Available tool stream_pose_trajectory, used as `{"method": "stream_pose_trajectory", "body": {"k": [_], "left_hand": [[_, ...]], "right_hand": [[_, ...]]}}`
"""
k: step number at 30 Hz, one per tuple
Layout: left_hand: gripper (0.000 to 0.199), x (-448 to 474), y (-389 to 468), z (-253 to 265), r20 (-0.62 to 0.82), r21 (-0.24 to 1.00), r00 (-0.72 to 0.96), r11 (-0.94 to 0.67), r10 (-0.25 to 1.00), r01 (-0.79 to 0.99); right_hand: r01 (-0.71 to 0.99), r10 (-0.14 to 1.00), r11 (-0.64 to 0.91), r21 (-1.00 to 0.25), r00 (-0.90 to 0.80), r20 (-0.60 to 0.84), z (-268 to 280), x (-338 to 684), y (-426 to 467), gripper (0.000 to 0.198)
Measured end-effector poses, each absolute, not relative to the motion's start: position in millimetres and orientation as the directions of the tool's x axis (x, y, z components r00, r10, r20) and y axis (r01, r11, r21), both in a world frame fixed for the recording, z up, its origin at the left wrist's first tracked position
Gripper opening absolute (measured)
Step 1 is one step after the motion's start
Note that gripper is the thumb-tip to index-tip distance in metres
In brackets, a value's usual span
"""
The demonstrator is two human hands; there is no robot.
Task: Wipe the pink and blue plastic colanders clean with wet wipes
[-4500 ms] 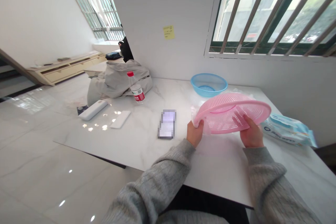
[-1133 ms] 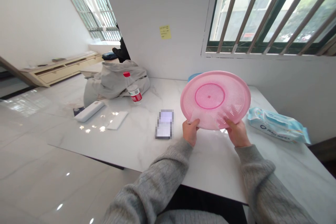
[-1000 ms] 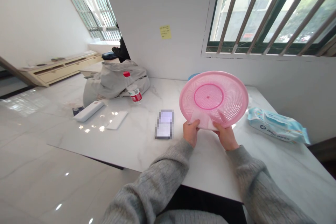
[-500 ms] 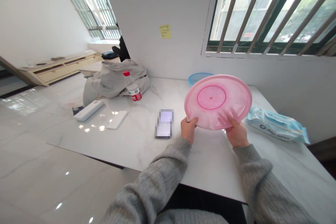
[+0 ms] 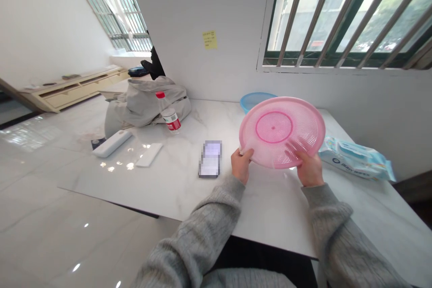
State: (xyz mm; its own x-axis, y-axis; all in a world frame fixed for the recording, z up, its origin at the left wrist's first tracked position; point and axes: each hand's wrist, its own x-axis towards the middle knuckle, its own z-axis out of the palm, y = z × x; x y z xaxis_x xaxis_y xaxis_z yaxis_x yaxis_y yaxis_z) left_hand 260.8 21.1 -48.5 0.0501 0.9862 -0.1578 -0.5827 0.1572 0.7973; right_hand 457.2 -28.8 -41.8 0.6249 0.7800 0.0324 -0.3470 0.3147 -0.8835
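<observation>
Indoors, over a marbled white table (image 5: 184,189) near a barred window (image 5: 340,13), the left hand (image 5: 240,166) and right hand (image 5: 309,171) pinch a tilted pink basket (image 5: 274,128) by its near rim, glossy floor (image 5: 64,225) stretching leftward.

Pink basket (image 5: 282,131) partly hides the blue basin (image 5: 254,100)

Basket (image 5: 274,127): we are holding it above the surface (image 5: 189,189), left fingers (image 5: 249,154) and right fingers (image 5: 301,155) gripping its near edge.
Basin (image 5: 254,100): it is standing behind our basket, partly hidden.
Wipes pack (image 5: 357,158): it is lying right of our basket.
Phone (image 5: 210,159): it is lying on the surface, left of our left fingers.
Slab (image 5: 149,155): it is lying left of the phone, the case (image 5: 113,144) farther left.
Bottle (image 5: 171,119): it is standing behind the slab, before the cloth bundle (image 5: 145,99).
Note (image 5: 209,40): it is sticking to the wall (image 5: 236,76), left of the window (image 5: 332,18).
</observation>
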Motion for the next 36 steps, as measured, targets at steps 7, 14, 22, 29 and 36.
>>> {"method": "stream_pose_trajectory", "body": {"k": [7, 14, 22, 29, 36], "left_hand": [[0.035, 258, 22, -55, -0.208, 0.741, 0.021, 0.172, 0.978, -0.649], [0.032, 255, 23, -54, -0.101, 0.781, 0.053, 0.112, 0.993, -0.614], [0.044, 254, 27, -54, -0.052, 0.747, 0.032, 0.060, 0.998, -0.662], [0.048, 261, 20, -54, -0.139, 0.704, 0.276, 0.291, 0.951, -0.648], [0.047, 261, 18, -55, -0.157, 0.757, 0.265, 0.288, 0.951, -0.586]], "right_hand": [[-0.467, 0.911, 0.127, -0.875, 0.405, -0.084, -49, 424, -32, 0.047], [-0.371, 0.847, 0.224, -0.901, 0.531, -0.008, -36, 453, -34, 0.045], [-0.374, 0.722, 0.325, -0.869, 0.691, -0.027, -41, 460, -29, 0.049], [-0.411, 0.738, 0.316, -0.855, 0.673, -0.051, -42, 462, -28, 0.047], [-0.469, 0.777, 0.313, -0.826, 0.626, -0.061, -43, 460, -29, 0.044]]}}
